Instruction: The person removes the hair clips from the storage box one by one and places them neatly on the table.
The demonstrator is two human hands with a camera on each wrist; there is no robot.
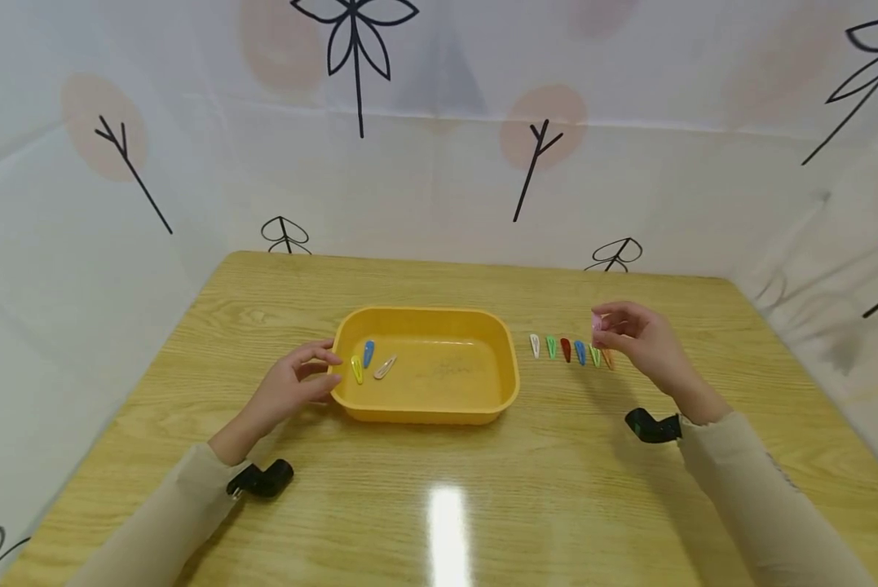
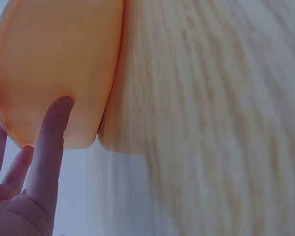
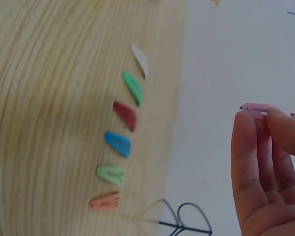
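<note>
Between the thumb and fingertips of my right hand (image 1: 640,338) I pinch a pink hair clip (image 3: 257,109), held up above the table. Below it lies a row of hair clips: a white one (image 1: 535,346), a green one (image 1: 551,347), a dark red one (image 1: 566,350), a blue one (image 1: 580,352), a light green one (image 3: 111,174) and an orange one (image 3: 104,201). My left hand (image 1: 297,381) rests against the left end of a yellow plastic tray (image 1: 426,416), its fingers loosely extended. Inside the tray lie a yellow clip (image 1: 356,369), a blue clip (image 1: 368,353) and a beige clip (image 1: 385,367).
The wooden table (image 1: 380,497) reaches back to a white cloth (image 1: 424,187) printed with plants. A black wrist mount sits at each sleeve, the left one (image 1: 262,479) low over the table, the right one (image 1: 653,425) beside the right forearm.
</note>
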